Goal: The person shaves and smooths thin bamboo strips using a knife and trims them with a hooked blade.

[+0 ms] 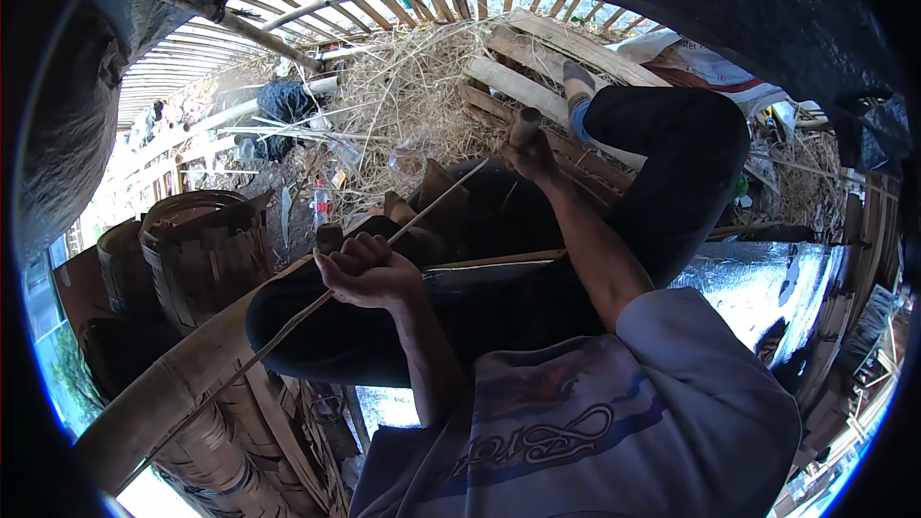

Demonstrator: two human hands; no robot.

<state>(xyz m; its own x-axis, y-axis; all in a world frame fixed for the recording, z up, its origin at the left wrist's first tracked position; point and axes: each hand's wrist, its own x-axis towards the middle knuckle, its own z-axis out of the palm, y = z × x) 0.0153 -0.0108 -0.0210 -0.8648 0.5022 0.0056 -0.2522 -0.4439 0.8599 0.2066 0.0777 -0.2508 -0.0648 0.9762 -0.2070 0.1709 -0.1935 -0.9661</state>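
Observation:
My left hand (369,273) is closed around a long thin bamboo strip (439,201). The strip slants from the middle of the view down to the lower left. My right hand (533,158) grips a round wooden handle (526,125) beside my bent knee; whatever joins the handle is hidden in shadow. Just beyond my left fingers shows the rounded end of a wooden piece (329,234). Under the strip, a thick bamboo pole (182,379) runs to the lower left.
Woven bamboo baskets (206,249) stand at the left. Straw-like shavings (422,77) cover the ground ahead, with a plastic bottle (321,201) near them. Wooden planks (523,86) lie by my foot. A slatted bamboo fence (422,2) closes the back; dark sheeting (748,19) hangs above.

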